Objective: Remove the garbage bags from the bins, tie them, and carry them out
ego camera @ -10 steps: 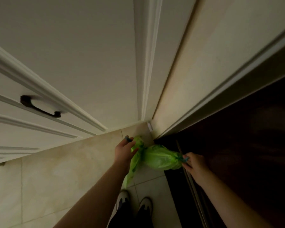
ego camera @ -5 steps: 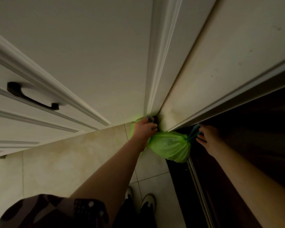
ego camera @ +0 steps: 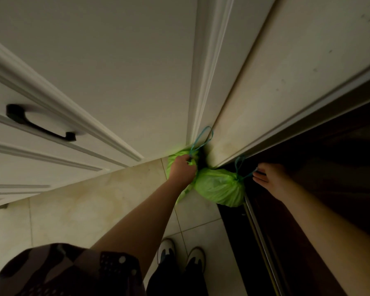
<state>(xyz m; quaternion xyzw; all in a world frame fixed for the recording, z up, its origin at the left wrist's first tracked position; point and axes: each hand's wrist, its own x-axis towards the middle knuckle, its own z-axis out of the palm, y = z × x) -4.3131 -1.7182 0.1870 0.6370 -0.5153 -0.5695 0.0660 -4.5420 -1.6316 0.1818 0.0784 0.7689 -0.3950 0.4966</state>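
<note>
I stand on pale glossy floor tiles, dimly lit. A white panelled cabinet with a black handle is ahead; a dark doorway opens right.

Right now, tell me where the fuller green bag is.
In the head view, the fuller green bag sits low centre-right on the floor by the door track, between the left hand and right hand.
</note>
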